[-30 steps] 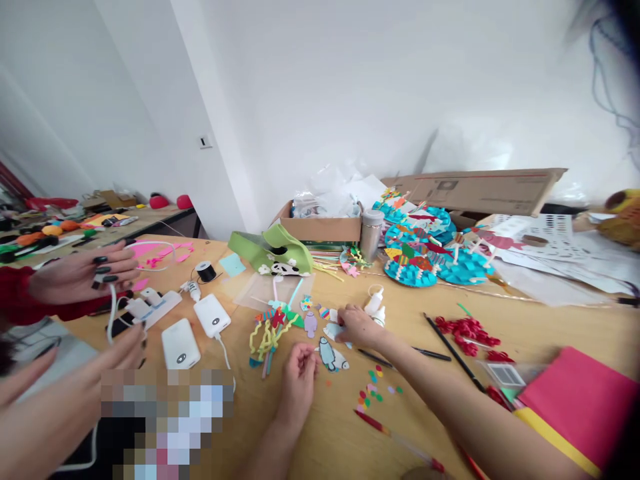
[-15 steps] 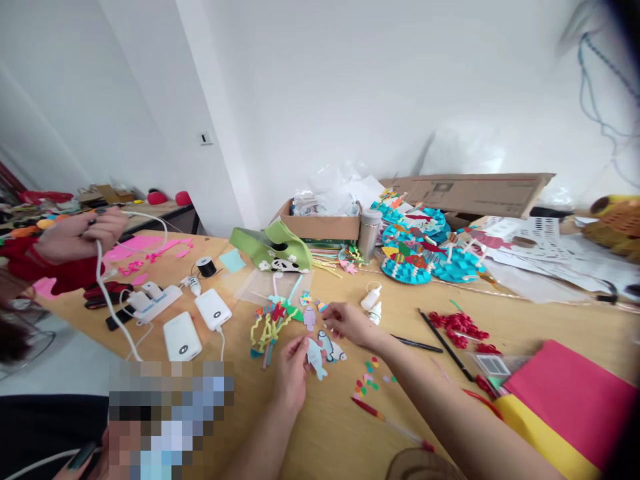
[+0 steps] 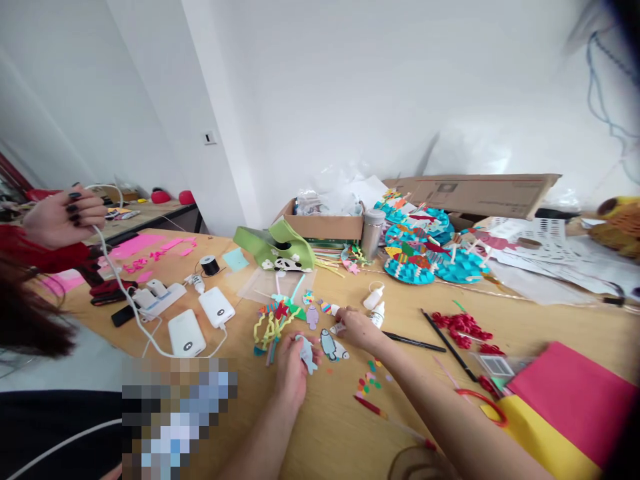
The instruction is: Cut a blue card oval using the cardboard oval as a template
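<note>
Left hand: palm turned up, fingers curled; the person's left hand holds a pale blue paper fish between thumb and fingers, its tail hanging toward the near edge.
Right hand: the right hand is palm down, fingertips low among the cut-outs beside a striped fish; cannot tell whether they pinch anything.
Blue fish location: in the left hand, just above the table, near side of the other cut-outs.
Fish cut-outs: purple fish lies between the hands, farther off; black-outlined fish lies nearer, to the right of the held one.
Straw bundle: straws with wavy yellow strips, left of the cut-outs, beyond the left hand.
Glue: a white bottle lies just beyond the right wrist.
Loose dots: coloured paper dots scattered near the right forearm; red pen below them.
Co-worker: at left, a red-sleeved person's hand grips a white cable.
</note>
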`<state>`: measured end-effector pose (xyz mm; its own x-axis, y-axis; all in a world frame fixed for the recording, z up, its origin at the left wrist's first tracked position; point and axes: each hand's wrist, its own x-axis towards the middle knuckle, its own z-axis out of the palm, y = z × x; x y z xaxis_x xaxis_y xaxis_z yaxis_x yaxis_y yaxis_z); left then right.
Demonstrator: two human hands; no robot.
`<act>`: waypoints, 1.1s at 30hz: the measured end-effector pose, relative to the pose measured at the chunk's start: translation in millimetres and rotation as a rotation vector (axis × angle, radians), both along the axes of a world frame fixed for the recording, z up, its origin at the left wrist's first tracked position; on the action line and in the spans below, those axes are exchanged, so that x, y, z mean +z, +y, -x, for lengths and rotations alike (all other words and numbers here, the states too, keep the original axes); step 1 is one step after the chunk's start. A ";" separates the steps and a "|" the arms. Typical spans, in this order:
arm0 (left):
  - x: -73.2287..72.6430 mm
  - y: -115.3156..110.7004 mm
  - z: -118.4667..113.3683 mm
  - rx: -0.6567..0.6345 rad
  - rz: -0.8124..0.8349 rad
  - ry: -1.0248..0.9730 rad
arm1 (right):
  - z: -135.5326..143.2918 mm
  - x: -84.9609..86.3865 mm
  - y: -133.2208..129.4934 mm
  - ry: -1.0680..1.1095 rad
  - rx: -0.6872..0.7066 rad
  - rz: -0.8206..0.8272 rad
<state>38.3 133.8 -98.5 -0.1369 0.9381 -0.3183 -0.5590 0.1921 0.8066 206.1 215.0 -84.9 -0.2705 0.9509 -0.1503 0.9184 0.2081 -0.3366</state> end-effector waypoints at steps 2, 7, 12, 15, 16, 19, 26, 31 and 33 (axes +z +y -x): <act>-1.8 0.2 -0.9 0.021 -0.013 0.007 | -0.4 0.7 0.5 -0.022 0.010 -0.007; -4.9 1.6 -3.1 0.050 -0.039 0.021 | 1.6 2.3 2.2 -0.072 0.038 -0.004; -3.7 0.8 -4.1 0.051 -0.051 0.016 | 2.5 4.8 3.5 -0.129 0.058 -0.010; -2.9 0.0 -4.6 0.055 -0.055 0.016 | 2.8 9.3 4.4 -0.168 0.081 -0.010; -2.7 -0.1 -4.6 0.056 -0.056 0.017 | 2.5 11.5 4.6 -0.179 0.088 -0.006; -2.7 0.3 -4.0 0.057 -0.052 0.022 | -0.1 19.5 5.0 -0.212 0.099 0.005; -3.6 0.3 -2.2 0.038 -0.050 0.013 | -3.9 29.6 4.5 -0.256 0.141 0.060; -3.7 -0.2 -1.9 0.030 -0.054 0.001 | -4.3 26.1 6.4 -0.233 0.156 0.062; -4.6 0.2 -2.0 0.028 -0.058 -0.007 | -5.2 24.0 9.0 -0.219 0.162 0.072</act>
